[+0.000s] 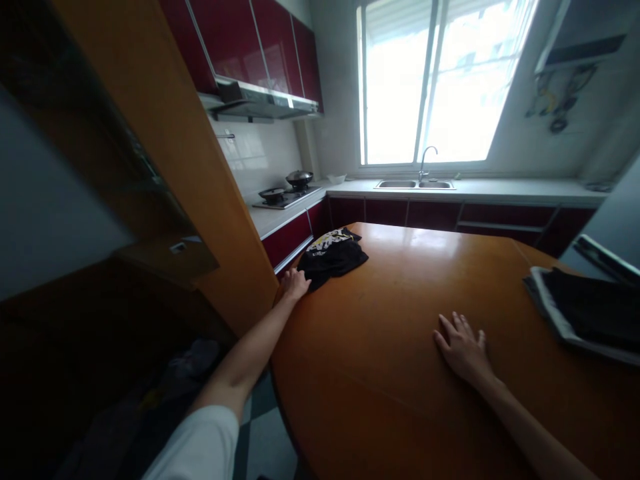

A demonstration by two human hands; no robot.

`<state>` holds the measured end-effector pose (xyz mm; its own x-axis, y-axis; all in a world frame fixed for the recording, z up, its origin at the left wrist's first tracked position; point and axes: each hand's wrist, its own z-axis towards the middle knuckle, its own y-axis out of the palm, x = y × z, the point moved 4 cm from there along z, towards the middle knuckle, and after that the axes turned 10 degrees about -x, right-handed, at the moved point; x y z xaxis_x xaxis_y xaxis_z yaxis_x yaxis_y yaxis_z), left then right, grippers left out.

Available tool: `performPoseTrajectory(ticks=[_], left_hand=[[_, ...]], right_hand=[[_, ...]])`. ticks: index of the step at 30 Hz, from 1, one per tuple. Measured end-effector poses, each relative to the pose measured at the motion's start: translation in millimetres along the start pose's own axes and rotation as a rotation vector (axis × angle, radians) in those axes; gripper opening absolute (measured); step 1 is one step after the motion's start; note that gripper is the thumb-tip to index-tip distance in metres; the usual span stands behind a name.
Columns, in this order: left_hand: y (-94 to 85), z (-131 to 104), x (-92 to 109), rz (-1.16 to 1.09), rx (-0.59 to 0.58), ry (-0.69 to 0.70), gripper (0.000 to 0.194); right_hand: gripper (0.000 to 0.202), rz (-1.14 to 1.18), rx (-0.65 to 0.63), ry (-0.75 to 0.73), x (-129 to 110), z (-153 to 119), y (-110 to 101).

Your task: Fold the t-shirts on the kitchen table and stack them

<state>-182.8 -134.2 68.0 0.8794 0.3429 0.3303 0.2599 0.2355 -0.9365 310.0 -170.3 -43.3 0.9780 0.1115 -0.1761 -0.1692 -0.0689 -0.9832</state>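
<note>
A crumpled black garment with white and yellow lettering lies at the left edge of the wooden table; I cannot tell what kind of garment it is. At its near left corner, my left hand has its fingers curled on the cloth, arm stretched out. My right hand rests palm down on the tabletop, fingers spread, holding nothing. Farther right is a stack of folded dark clothes with a pale layer along its edge.
An orange-brown wooden cabinet stands close on the left. Behind the table are a stove with a lidded pan, a double sink and a window. Dark, blurred cloth items lie low at left.
</note>
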Motion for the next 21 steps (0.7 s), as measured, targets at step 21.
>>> performPoseTrajectory(ticks=[21], left_hand=[[87.8,-129,329,-0.491,-0.359,1.2,0.032]], right_hand=[[0.068,0.613,0.512,0.059,39,-3,-43]])
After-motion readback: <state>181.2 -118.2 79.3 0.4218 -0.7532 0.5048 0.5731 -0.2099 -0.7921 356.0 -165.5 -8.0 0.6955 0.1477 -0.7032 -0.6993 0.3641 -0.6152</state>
